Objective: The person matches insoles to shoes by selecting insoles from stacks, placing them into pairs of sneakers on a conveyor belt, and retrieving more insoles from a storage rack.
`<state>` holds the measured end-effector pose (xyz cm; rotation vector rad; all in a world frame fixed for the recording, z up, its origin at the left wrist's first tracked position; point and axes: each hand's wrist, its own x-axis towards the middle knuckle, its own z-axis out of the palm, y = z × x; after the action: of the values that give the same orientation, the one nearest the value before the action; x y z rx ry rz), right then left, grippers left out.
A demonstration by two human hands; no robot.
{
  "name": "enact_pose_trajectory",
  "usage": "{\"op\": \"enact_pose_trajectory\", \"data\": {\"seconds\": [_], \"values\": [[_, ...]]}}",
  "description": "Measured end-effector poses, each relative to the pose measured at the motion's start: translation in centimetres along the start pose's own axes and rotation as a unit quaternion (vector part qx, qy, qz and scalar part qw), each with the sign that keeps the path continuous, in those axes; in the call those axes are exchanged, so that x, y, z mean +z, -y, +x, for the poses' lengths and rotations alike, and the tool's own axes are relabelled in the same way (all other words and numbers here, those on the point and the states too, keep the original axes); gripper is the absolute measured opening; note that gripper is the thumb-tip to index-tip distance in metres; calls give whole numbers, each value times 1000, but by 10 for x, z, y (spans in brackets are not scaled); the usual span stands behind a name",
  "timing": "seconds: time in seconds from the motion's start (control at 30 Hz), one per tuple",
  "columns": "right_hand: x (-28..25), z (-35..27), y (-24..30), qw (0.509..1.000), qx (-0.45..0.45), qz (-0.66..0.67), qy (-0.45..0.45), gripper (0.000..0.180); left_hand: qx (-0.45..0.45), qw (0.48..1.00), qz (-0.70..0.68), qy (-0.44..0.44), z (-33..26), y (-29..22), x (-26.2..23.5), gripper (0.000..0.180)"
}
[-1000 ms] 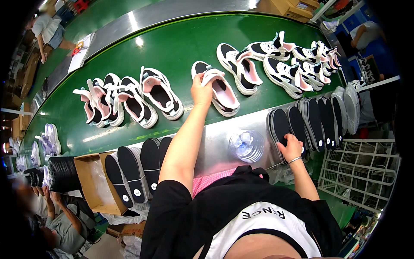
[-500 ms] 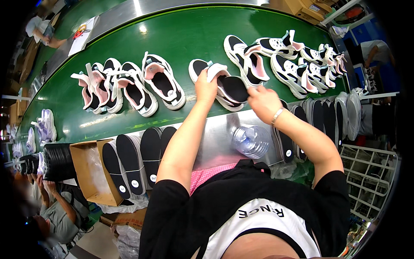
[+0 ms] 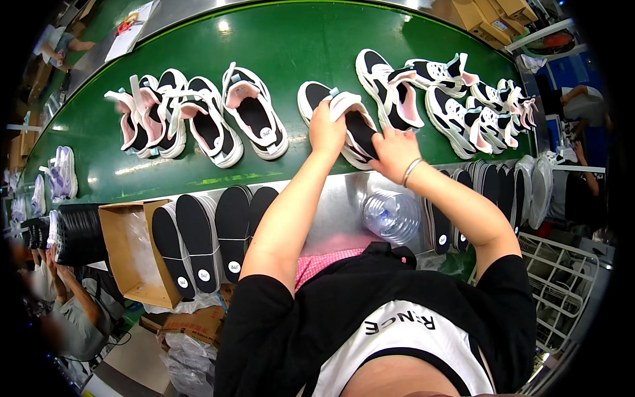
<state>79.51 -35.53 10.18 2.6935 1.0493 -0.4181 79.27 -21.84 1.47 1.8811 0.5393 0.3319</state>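
A black and white sneaker [image 3: 311, 97] with a pink lining lies on the green surface in front of me, toe pointing away to the left. My left hand [image 3: 327, 131] grips it at the tongue, the thumb and fingers closed around the upper. Inside the shoe's opening lies a black insole [image 3: 361, 134], its front part hidden under the upper. At the heel, the bent fingers of my right hand [image 3: 395, 155] are closed on the insole's rear end; the fingertips are partly hidden. Another sneaker [image 3: 377, 73] stands just right of this one.
More sneakers [image 3: 254, 116] stand to the left and others [image 3: 453, 119] to the right. Bundled black insoles [image 3: 198, 235] line the near edge, beside a cardboard box [image 3: 140, 291]. A clear plastic bottle [image 3: 391, 217] lies on the metal ledge [image 3: 327, 212]. A white wire rack [image 3: 549, 284] is at right.
The insole has gone down into the sneaker; before, it stuck out over the opening. My right hand has moved in against the heel. My left hand keeps its grip on the tongue.
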Motion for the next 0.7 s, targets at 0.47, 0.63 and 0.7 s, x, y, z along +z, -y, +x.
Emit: {"op": "enact_pose_trajectory", "data": {"seconds": [0.47, 0.63, 0.7], "values": [[29, 50, 12, 991, -116, 62, -10, 25, -74, 981, -150, 95, -10, 4, -8, 42], [35, 73, 11, 987, -68, 10, 146, 44, -62, 998, 4, 24, -17, 8, 4, 38], [23, 76, 19, 967, -66, 4, 248, 46, -79, 997, 0, 25, -17, 8, -2, 32]]}}
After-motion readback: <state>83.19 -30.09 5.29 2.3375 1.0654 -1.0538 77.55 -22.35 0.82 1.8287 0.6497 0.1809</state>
